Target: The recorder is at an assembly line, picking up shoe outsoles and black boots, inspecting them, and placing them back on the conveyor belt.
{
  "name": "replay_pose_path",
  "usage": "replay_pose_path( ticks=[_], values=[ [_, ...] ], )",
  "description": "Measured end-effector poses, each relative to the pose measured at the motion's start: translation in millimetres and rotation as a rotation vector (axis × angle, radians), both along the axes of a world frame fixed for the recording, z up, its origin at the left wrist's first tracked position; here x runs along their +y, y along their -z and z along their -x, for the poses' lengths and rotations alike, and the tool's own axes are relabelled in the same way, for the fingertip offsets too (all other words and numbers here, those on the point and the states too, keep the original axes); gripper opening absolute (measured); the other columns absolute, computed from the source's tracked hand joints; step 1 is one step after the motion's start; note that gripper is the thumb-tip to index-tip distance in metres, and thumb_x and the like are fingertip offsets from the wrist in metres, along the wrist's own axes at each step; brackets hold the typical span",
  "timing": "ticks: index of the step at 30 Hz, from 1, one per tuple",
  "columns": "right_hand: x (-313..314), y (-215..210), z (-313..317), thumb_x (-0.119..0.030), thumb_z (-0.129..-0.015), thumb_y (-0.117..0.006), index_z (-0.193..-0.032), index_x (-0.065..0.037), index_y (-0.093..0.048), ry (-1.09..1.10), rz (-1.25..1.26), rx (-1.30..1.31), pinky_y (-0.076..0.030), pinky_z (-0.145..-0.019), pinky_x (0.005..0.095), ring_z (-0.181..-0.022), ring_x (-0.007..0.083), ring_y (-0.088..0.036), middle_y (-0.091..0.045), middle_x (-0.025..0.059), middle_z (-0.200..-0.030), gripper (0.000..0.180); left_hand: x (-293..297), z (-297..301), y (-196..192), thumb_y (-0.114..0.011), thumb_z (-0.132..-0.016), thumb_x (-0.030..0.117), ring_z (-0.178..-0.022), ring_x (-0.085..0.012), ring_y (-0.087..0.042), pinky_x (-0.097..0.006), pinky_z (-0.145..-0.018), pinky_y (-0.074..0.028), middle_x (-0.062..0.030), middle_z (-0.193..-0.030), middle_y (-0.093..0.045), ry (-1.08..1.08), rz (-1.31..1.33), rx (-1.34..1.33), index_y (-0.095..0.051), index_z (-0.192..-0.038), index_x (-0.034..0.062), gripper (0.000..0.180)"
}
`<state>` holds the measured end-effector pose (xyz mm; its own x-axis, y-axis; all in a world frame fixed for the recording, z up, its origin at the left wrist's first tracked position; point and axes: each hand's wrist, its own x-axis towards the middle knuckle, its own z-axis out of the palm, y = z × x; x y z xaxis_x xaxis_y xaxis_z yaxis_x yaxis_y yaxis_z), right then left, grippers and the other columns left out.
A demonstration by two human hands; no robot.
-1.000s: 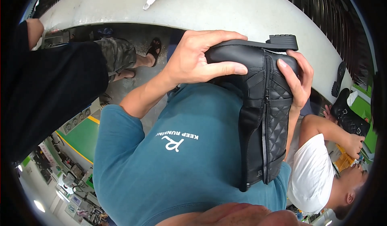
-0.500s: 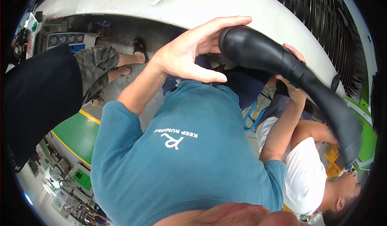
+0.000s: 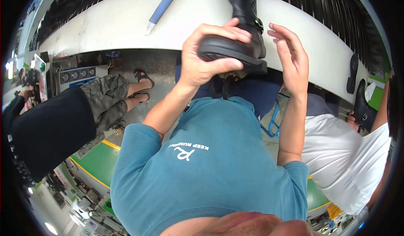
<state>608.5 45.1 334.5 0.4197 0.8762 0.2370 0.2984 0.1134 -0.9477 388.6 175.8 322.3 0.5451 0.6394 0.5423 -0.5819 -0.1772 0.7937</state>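
A black leather boot [image 3: 227,47] with a thick dark sole and a metal buckle at the ankle is tilted at the bench's near edge. Its shaft points away over the white bench top [image 3: 105,29]. My left hand [image 3: 197,61] grips it around the forefoot, thumb along the sole side and fingers over the upper. To the right of the ankle is my right hand [image 3: 293,63], open and apart from the boot, its fingers loosely curved. On the bench, further left, lies a blue-handled tool [image 3: 162,9] with a whitish tip.
Dark rails or rollers [image 3: 309,4] run behind the bench. A black shoe sole [image 3: 352,74] rests at its right end. A co-worker in white [image 3: 341,152] sits to my right, near another black boot [image 3: 362,105]. A person in black [image 3: 54,130] stands at left.
The boot has swung round: its shaft pointed right toward me and now points away over the bench. My left hand has closed on the forefoot, and my right hand has let go.
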Motion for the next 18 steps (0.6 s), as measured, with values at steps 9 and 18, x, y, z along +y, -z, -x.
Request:
replay_pose_path(
  ticks=[9,18],
  values=[
    [2,-13,60,-0.008,-0.076,-0.101,-0.106,-0.002,-0.084,0.028,-0.369,-0.345,-0.067,-0.098,0.0441,-0.113,0.0342,-0.082,-0.085,0.0155,-0.118,0.035,8,3,15,-0.103,-0.082,0.009,-0.122,-0.0412,-0.079,-0.072,-0.131,-0.037,-0.0243,-0.119,-0.083,-0.014,0.014,-0.024,-0.067,-0.124,0.0029,0.056],
    [15,-13,39,-0.021,-0.065,-0.111,-0.102,-0.006,-0.081,-0.018,-0.113,-0.096,-0.062,-0.099,0.0403,-0.111,0.0268,-0.079,-0.081,0.0108,-0.112,0.050,9,7,16,-0.104,-0.075,0.005,-0.115,-0.0377,-0.081,-0.070,-0.129,-0.041,-0.0200,-0.112,-0.084,-0.047,0.124,-0.046,-0.066,-0.118,0.0060,0.057]
  ],
)
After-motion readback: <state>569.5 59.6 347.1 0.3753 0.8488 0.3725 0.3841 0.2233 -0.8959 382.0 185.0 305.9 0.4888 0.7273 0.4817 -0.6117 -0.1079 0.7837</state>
